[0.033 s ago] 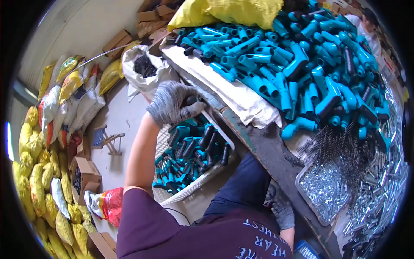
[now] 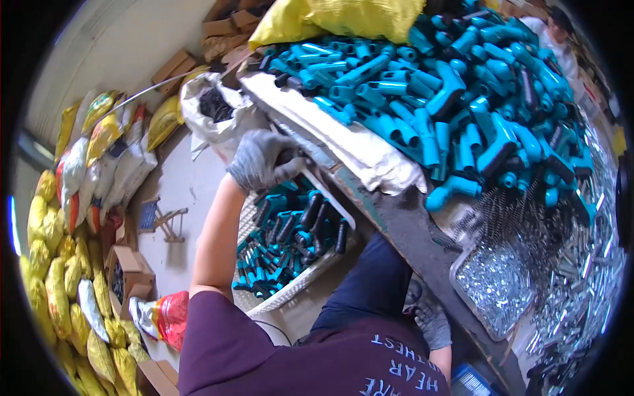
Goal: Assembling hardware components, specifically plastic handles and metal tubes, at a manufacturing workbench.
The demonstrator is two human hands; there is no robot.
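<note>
My left hand, in a grey knit glove, is raised beside the workbench edge with thumb and fingers curled together around something dark that I cannot make out. Below it stands a white plastic crate filled with teal-and-black pistol-grip tool handles. Low by the bench's near edge is my right hand, also gloved in grey. Its fingers are bent against a dark rounded object, mostly hidden by my body and the bench.
Teal plastic grip parts lie heaped on the workbench, beside black springs and a tray of small metal pieces. A white sack stands past my left hand. Yellow sacks line the left; a person is at far right.
The view has shifted slightly, so the bench and heap sit a little further left. My left hand has turned slightly, its fingers still curled; my right hand stays in place.
</note>
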